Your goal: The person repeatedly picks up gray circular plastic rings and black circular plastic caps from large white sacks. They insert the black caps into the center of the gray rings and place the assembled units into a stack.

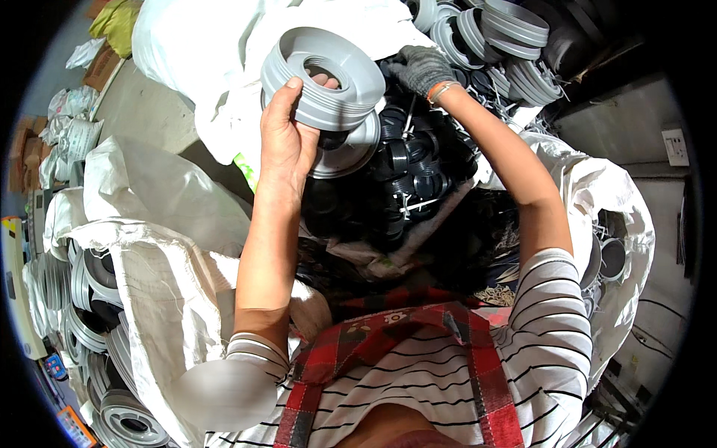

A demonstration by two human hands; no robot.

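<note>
My bare left hand (287, 138) grips a round light-grey plastic part (321, 116) with ribbed sides and a hole in its middle. The thumb lies on the rim, and fingertips show through the hole. Directly beneath it is a second grey flanged disc (349, 158); whether the same hand holds it I cannot tell. My right hand (422, 69), in a dark grey knitted glove, is at the far edge of a heap of small black round plastic parts (418, 160). Its fingers are curled down, and their tips are partly hidden, with anything in them unseen.
Grey ribbed rings (515, 33) are piled at the far right. A white woven sack (164, 276) stands at my left beside more grey round parts (131, 418); another white sack (627, 224) is on my right. White sheeting (202, 52) lies far left, near wrapped bundles (75, 142).
</note>
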